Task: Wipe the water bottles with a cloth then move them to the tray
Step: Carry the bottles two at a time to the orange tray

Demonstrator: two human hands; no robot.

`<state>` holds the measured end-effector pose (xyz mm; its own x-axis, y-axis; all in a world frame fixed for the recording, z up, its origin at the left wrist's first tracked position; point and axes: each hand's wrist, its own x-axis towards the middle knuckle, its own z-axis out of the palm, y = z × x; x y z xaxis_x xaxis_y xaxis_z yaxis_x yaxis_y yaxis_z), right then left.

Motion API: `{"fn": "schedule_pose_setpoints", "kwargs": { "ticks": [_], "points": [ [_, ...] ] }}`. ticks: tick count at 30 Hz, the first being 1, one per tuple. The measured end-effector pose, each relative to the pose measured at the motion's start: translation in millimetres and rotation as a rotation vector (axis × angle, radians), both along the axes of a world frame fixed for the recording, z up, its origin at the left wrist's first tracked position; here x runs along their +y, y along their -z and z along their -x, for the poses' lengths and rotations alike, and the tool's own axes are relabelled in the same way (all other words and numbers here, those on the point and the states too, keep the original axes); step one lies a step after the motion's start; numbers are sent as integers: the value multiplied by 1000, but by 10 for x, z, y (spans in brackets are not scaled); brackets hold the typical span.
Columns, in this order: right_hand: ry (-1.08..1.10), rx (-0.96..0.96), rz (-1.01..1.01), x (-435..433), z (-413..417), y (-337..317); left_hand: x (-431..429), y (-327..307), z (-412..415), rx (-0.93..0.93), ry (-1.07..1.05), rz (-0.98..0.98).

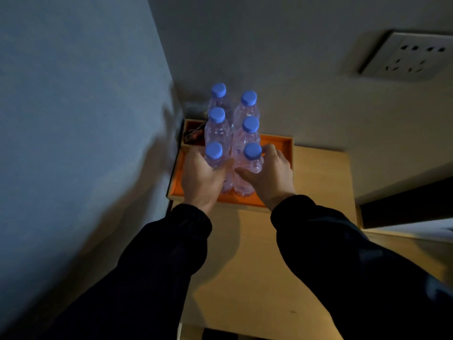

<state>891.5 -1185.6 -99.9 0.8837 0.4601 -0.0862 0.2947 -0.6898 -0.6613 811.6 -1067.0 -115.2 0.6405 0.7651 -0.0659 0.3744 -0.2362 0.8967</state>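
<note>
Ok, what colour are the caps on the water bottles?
Blue, on all six water bottles standing in the orange tray; the head view shows them clearly.

Six clear blue-capped bottles [218, 130] upright, two rows, in orange tray [288, 146].

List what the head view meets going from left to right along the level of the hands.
Blue-grey wall → left hand around the near-left bottle → right hand on the near-right bottle → orange tray's right rim → bare wooden tabletop.
</note>
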Motion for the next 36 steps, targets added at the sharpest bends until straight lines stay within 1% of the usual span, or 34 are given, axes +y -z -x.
{"fn": "schedule_pose_setpoints", "kwargs": {
  "ticks": [2,4,7,8,10,12,14,16,19,22,26,30,36],
  "points": [
    [-5,0,-4,-14,-23,-7,77,-18,29,18,8,27],
    [-7,14,-17,-30,-27,-21,188,-15,70,7,100,76],
    [-6,1,-26,-39,-1,-45,245,-58,110,-37,221,49],
    [-2,-1,-26,-38,4,-50,219,-65,110,-64,209,31],
    [6,1,-15,-28,2,-56,126,-74,112,-100,117,14],
    [4,-11,3,-30,-13,-54,52,-39,103,-56,-12,-5],
    [-4,-10,17,-41,-17,-51,34,25,112,-26,-93,-19],
    [-2,22,6,-46,-19,-47,85,53,113,-33,-74,23],
    [2,79,-40,-44,8,-34,163,44,145,-48,39,101],
    [9,114,-82,-19,48,-7,178,56,190,-72,56,129],
    [35,142,-109,3,63,23,166,114,206,-64,60,128],
    [5,158,-123,1,19,50,221,146,143,-23,85,96],
    [-49,123,-157,-14,16,156,263,270,181,-82,114,108]
  ]
}}
